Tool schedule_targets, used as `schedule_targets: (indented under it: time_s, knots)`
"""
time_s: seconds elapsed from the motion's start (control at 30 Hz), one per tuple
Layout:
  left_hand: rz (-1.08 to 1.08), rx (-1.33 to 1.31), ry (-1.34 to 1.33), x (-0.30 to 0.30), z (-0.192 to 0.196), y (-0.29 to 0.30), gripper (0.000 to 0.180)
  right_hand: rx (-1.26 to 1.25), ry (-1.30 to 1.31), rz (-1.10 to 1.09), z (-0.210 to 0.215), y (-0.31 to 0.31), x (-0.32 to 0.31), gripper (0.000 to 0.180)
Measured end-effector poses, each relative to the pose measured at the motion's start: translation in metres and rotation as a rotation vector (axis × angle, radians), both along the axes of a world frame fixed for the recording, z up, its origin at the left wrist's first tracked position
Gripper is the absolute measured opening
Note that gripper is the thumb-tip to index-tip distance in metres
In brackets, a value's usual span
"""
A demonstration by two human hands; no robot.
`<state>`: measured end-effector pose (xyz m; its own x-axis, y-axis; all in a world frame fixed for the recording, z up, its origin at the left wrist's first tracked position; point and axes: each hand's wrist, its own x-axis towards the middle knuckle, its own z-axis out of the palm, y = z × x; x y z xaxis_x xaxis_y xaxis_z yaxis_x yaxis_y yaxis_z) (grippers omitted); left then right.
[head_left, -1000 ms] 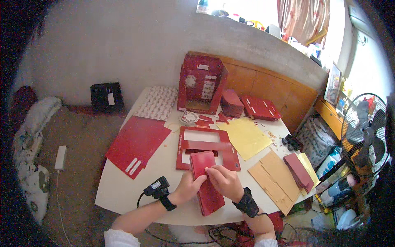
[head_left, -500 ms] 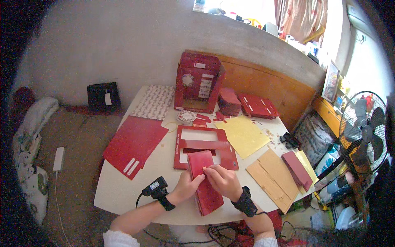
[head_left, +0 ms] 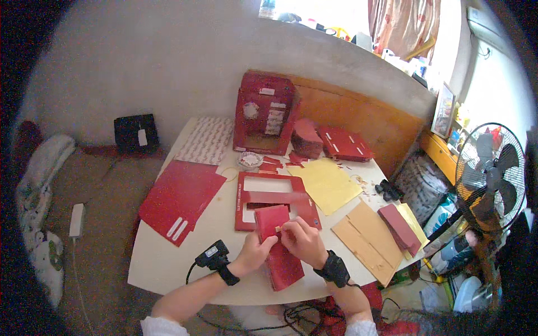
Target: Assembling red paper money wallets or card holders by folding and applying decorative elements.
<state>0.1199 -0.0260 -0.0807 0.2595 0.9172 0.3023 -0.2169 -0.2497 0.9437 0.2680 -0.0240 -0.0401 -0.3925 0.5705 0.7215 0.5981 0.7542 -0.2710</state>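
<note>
My left hand [head_left: 252, 252] is closed round the left edge of a long red folded card piece [head_left: 286, 273], its thumb on top. The piece lies aslant near the table's front edge. My right hand [head_left: 303, 241] pinches over its right side, fingers curled together. A small tan bit [head_left: 278, 229] shows at those fingertips, too small to name. Just beyond my hands lies a flat red card frame [head_left: 309, 210] with cut-out windows, and the upper end of the folded piece overlaps it. A dark band with a device is on each wrist.
Red sheets [head_left: 182, 196] lie left, a yellow sheet [head_left: 330, 187] centre right, a tan board [head_left: 367, 238] and maroon strips [head_left: 399, 227] at right. A red display box [head_left: 265, 144], a small bowl [head_left: 249, 161] and red stacks [head_left: 346, 144] stand at the back. A black fan [head_left: 493, 176] is beyond the right edge.
My right hand has drawn slightly up and away from the red folded piece, and the tan bit shows more clearly at its fingertips. My left hand keeps its hold.
</note>
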Motion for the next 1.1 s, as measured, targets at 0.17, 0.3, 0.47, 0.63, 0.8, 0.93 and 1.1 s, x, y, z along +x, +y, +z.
schedule_targets:
  time_s: [0.17,0.3,0.47,0.63,0.8,0.93,1.1]
  knots:
    - [-0.01,-0.21,0.05,-0.004,-0.013,0.008,0.02,-0.224,0.238,-0.119,0.005,0.022,0.037,0.012]
    - [0.039,-0.156,-0.006,-0.003,-0.017,0.007,0.019,-0.302,0.286,-0.461,0.003,0.077,0.134,0.012]
    - [0.003,-0.148,-0.084,0.006,-0.007,0.003,0.019,-0.234,0.153,-0.918,-0.032,0.12,0.266,0.022]
    - [0.022,-0.172,-0.097,-0.001,-0.017,0.008,0.019,-0.278,0.055,-1.096,-0.04,0.143,0.278,0.023]
    - [0.041,-0.173,-0.082,-0.001,-0.015,0.008,0.018,-0.333,0.039,-1.154,-0.038,0.153,0.286,0.024]
    - [0.026,-0.174,-0.099,0.001,-0.012,0.005,0.018,-0.266,0.114,-1.079,-0.038,0.155,0.3,0.02]
    - [0.03,-0.137,-0.1,0.0,-0.017,0.009,0.019,-0.272,0.192,-0.994,-0.041,0.158,0.298,0.017]
